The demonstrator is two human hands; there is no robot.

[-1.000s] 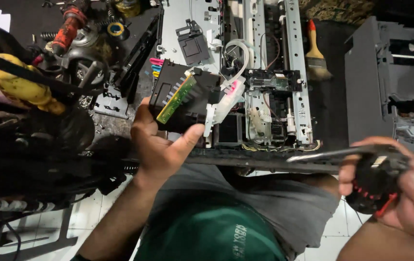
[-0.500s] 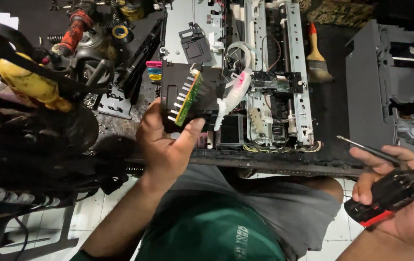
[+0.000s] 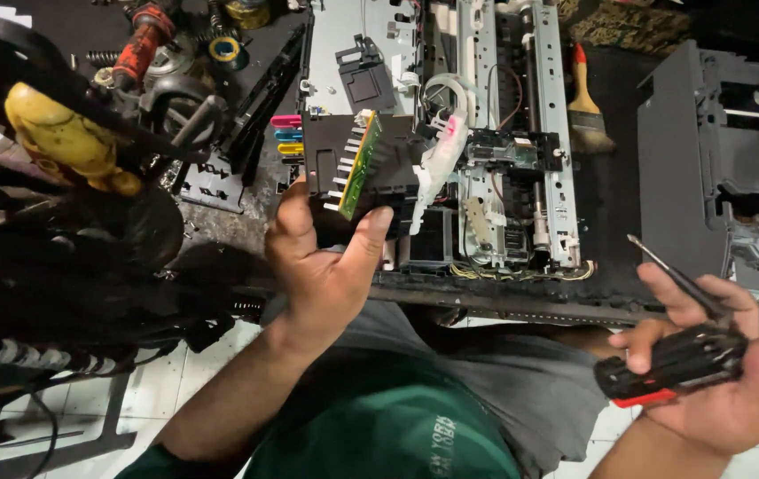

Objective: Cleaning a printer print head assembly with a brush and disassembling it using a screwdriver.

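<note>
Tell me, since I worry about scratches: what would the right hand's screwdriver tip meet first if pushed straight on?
Probably the black bench mat beside the opened printer chassis. The screwdriver in the right hand points up-left toward it, though depth is unclear.

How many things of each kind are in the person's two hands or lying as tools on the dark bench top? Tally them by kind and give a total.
Black printer carriage with green circuit board, in the left hand: 1
Black-and-red screwdriver, in the right hand: 1
Paintbrush on the bench: 1
Total: 3
</note>
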